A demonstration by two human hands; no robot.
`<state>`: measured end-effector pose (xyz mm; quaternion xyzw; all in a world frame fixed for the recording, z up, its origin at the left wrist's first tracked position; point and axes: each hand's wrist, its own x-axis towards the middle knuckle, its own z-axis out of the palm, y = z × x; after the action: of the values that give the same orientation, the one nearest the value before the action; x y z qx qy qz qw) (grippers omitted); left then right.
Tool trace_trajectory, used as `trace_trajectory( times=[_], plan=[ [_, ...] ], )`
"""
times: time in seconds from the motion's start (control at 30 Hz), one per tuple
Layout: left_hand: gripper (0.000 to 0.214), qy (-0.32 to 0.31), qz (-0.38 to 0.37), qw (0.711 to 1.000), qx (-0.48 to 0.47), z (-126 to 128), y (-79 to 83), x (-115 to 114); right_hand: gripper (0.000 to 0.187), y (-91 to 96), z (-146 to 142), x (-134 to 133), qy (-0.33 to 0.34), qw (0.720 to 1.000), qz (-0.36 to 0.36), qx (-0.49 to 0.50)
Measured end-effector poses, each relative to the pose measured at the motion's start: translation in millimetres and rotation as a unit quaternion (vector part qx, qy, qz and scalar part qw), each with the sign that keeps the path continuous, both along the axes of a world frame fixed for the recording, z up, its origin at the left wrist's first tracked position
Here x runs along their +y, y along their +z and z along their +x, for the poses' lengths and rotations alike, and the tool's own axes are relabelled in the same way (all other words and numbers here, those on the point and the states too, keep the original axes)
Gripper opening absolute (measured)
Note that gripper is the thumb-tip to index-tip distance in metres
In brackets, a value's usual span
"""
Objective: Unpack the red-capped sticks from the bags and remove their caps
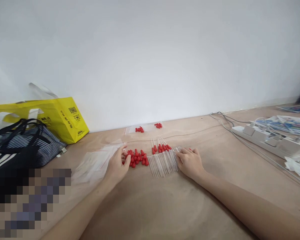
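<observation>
A pile of small red rubber caps (138,159) lies on the brown wooden surface. Right of it is a row of clear glass tubes (163,163), some with red caps (161,148) at their far ends. My left hand (117,165) rests at the left edge of the cap pile, fingers curled against the caps; whether it holds one is hidden. At the right end of the tube row my right hand (189,162) lies palm down, fingers bent over the tubes. More red caps (139,129) sit in clear bags near the wall.
Clear plastic bags (95,163) lie left of my left hand. A yellow bag (57,117) and a striped black bag (17,146) stand at the left. At the right are a white power strip (267,139) with cables and printed papers (287,124). A white wall rises behind.
</observation>
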<state>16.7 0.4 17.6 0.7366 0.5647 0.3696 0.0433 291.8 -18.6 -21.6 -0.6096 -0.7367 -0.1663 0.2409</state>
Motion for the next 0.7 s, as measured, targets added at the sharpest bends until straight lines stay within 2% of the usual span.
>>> trace_trajectory(
  times=[0.07,0.17,0.23,0.37,0.5,0.7],
  plan=[
    [0.039,0.027,-0.051,0.998,0.019,1.4,11.1,12.6,0.019,0.2,-1.2,-0.4,-0.005,1.000,0.002,-0.008],
    [0.037,0.065,-0.106,0.987,0.098,6.9,19.9,30.9,0.018,0.0,-2.2,-0.6,-0.002,1.000,0.003,-0.010],
    [0.036,0.078,-0.124,0.981,0.130,11.1,19.9,40.3,0.019,-0.3,-2.4,-0.9,0.007,1.000,0.007,-0.008],
    [0.033,0.066,-0.138,0.977,0.151,17.8,15.4,51.5,0.022,-0.9,-2.1,-1.3,0.031,0.999,0.026,0.003],
    [0.028,0.063,-0.152,0.972,0.167,27.1,17.4,60.7,0.025,0.5,1.2,0.4,0.033,0.998,0.046,0.036],
    [0.023,0.046,-0.180,0.965,0.183,63.7,16.6,80.0,0.023,6.0,16.2,8.0,-0.003,0.993,0.032,0.118]
  ],
)
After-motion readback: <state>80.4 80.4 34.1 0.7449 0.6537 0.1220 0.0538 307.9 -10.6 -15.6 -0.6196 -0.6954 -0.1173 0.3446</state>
